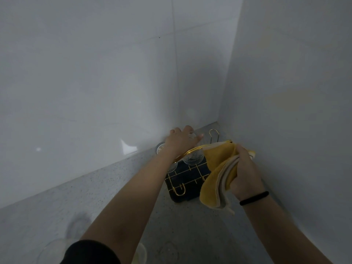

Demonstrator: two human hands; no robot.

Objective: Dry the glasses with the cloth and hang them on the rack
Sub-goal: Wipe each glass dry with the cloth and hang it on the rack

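Note:
My left hand reaches to the back of the gold wire rack and grips a clear glass at its top, mostly hidden under my fingers. Patterned glasses hang upside down on the rack, one at the middle and one at the far left. The rack stands on a dark tray in the counter corner. My right hand holds a folded yellow cloth to the right of the rack, covering the rack's right side.
Grey tiled walls close in behind and on the right. A bare gold peg rises at the back of the rack. On the speckled counter, a clear glass stands at the bottom left edge and another at the bottom centre.

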